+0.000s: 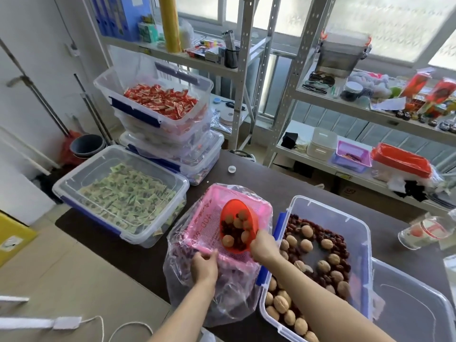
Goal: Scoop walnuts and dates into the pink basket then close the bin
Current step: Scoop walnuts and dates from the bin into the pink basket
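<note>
The pink basket (207, 213) sits on the dark table inside a clear plastic bag (187, 287). My left hand (204, 266) grips its near rim. My right hand (264, 246) holds a red scoop (237, 225) tilted over the basket, loaded with walnuts and dark red dates. To the right stands the open clear bin (330, 218) with blue latches, holding more walnuts (281, 304) and dates (338, 239). Its clear lid (414, 307) lies at the far right, beside the bin.
A clear bin of green-wrapped sweets (123, 193) stands at the left of the table. Behind it, stacked bins carry red-wrapped sweets (160, 99). A white bottle cap (232, 169) lies on the table. Metal shelves (345, 104) stand behind, and a glass jar (424, 232) lies at right.
</note>
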